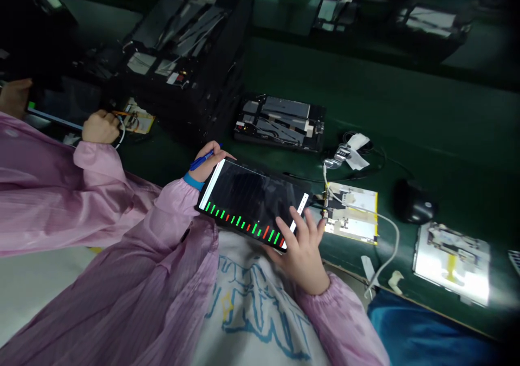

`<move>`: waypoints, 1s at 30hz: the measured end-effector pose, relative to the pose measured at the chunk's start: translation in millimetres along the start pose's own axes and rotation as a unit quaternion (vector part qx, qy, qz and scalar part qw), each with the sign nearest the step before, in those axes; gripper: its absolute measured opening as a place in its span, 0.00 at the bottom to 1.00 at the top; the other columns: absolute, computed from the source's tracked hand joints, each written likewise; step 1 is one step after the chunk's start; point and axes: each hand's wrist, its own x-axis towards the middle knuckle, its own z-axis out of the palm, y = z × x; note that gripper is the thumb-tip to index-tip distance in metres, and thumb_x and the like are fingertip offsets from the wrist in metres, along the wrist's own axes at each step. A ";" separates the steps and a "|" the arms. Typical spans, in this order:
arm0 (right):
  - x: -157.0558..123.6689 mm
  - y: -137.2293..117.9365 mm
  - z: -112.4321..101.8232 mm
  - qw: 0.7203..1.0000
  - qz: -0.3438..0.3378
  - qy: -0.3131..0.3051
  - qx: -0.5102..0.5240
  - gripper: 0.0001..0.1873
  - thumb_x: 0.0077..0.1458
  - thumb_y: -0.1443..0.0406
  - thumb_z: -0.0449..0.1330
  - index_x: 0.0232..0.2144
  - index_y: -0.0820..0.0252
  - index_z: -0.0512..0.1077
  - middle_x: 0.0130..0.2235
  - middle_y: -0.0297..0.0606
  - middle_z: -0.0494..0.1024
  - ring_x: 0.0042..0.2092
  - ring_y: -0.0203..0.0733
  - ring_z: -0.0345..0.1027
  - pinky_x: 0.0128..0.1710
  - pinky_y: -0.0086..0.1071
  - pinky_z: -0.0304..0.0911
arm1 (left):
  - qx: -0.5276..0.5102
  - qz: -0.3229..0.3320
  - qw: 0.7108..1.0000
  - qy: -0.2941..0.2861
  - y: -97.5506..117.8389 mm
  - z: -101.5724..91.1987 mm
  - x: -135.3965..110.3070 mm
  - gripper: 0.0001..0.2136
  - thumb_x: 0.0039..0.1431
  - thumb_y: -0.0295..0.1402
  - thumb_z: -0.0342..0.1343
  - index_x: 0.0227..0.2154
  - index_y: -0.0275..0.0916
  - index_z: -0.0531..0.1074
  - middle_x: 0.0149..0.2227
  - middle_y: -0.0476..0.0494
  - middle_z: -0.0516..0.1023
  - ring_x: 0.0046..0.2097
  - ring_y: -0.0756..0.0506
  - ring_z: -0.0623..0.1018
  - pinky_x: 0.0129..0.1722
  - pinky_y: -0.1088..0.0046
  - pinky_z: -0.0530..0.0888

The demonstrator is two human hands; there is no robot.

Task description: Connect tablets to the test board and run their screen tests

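Observation:
A tablet (247,193) lies tilted in front of my body, lit with a dark screen and a row of green and red bars along its near edge. My left hand (206,165) grips its upper left corner and also has a blue pen (205,158) tucked between the fingers. Over the right end of the screen, my right hand (304,251) spreads its fingers, the tips on or just above the glass; the thumb is by the near edge. Right of the tablet, beside my fingertips, is a bare circuit board on a white metal panel (352,214) with a white cable.
Opened devices with exposed insides (280,122) lie beyond the tablet, beside a tall stack of similar ones (174,36). To the right are a black mouse (415,202) and a second metal panel (453,263). A co-worker's hand (101,126) works on another screen at left.

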 end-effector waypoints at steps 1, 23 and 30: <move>-1.7 4.5 1.2 1.000 -0.001 0.011 0.002 0.33 0.50 0.57 0.64 0.56 0.56 0.61 0.61 0.55 0.60 0.66 0.68 0.43 0.57 0.72 0.42 | 0.004 -0.001 1.000 0.002 1.0 0.0 0.1 0.19 0.52 0.42 0.61 0.25 0.40 0.55 0.30 0.45 0.82 0.29 0.47 0.77 0.28 0.73 0.68; -5.4 30.8 30.6 0.990 -0.013 0.125 0.062 0.52 0.45 0.52 0.67 0.65 0.52 0.43 0.64 0.51 0.54 0.65 0.61 0.47 0.59 0.67 0.48 | -0.024 -0.030 0.999 0.004 8.7 -0.5 5.8 0.19 0.51 0.42 0.62 0.24 0.40 0.55 0.32 0.45 0.82 0.30 0.47 0.78 0.29 0.73 0.71; -6.0 31.2 30.6 0.990 -0.003 0.119 0.070 0.52 0.44 0.52 0.68 0.64 0.49 0.44 0.64 0.51 0.54 0.64 0.62 0.49 0.55 0.64 0.57 | -0.019 -0.020 1.000 0.013 7.8 1.1 5.5 0.19 0.51 0.42 0.62 0.23 0.39 0.56 0.32 0.44 0.82 0.31 0.47 0.78 0.30 0.73 0.72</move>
